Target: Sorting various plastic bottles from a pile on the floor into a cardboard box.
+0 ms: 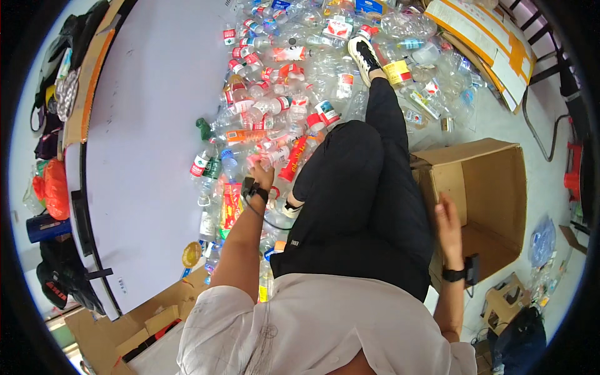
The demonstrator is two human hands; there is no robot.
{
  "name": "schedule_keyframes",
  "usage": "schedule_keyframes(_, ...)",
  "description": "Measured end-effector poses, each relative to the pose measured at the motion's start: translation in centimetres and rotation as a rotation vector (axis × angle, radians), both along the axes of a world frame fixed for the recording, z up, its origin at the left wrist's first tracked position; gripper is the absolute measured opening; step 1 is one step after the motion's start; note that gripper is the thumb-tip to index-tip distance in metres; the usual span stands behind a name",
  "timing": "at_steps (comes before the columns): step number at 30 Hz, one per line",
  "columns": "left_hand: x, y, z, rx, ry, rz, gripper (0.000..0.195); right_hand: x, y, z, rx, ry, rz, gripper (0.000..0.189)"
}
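My left hand (263,175) is closed around a clear plastic bottle with a pink-and-white label (277,156), low over a heap of bottles. Close by lie a red plastic tube-shaped pack (293,159), a blue-capped bottle (229,161) and a red-and-yellow packet (231,206). My right hand (448,225) holds nothing, its thumb apart from the fingers. It hangs beside my right leg, before the mouth of a cardboard box (497,187) lying on its side. The inside of the box shows only in part.
Plastic bottles (290,84) spread over the floor around my shoes (363,54). A large pale panel (154,140) stands on the left. Taped flattened cardboard (487,42) lies at the upper right. A beige plastic stool (506,300) is at the lower right, cardboard (108,328) at the lower left.
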State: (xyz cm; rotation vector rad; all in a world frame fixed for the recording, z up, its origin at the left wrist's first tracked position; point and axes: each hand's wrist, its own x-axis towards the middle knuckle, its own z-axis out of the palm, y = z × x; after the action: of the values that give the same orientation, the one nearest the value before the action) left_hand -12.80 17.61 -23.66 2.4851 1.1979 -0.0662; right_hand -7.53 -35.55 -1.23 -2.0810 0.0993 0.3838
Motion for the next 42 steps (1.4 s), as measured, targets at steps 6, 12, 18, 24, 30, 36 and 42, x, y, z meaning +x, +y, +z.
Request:
schedule_keyframes(6, 6.6, -0.2, 3.7, -0.032, -0.046, -0.263, 0.075, -0.3, 2.8, -0.9, -0.273, -0.025, -0.129, 0.047)
schedule_keyframes(12, 6.9, 5.3, -2.7, -0.096, 0.14, -0.48, 0.08, 0.9, 3.8, -1.1, -0.582, 0.06, -0.125, 0.048)
schedule_keyframes(18, 7.4, -2.3, -3.4, -0.079, 0.379, -0.486, 0.072, 0.2, 4.2, -0.1, -0.644, 0.018, -0.238, 0.043)
schedule_keyframes(24, 3.5, -1.0, -10.4, -0.32, -0.171, -0.31, 0.067, 0.5, 4.2, 0.9, -0.612, 0.014, -0.17, 0.042)
schedule_keyframes(30, 3.6, -3.0, 0.4, -1.339, -0.368, 0.326, 0.041, 0.0, 3.5, 0.8, -0.571, -0.03, -0.19, 0.04)
schedule_keyframes(36, 4.2, -7.5, 12.9, -1.303, -0.778, 0.123, 0.032, 0.0, 2.9, 0.8, -0.37, -0.065, -0.19, 0.041)
schedule_keyframes(42, 7.4, -21.9, 27.5, -0.998, -0.699, -0.576, 0.052, -1.0, 1.6, 0.1, 0.189, -0.235, -0.256, 0.045)
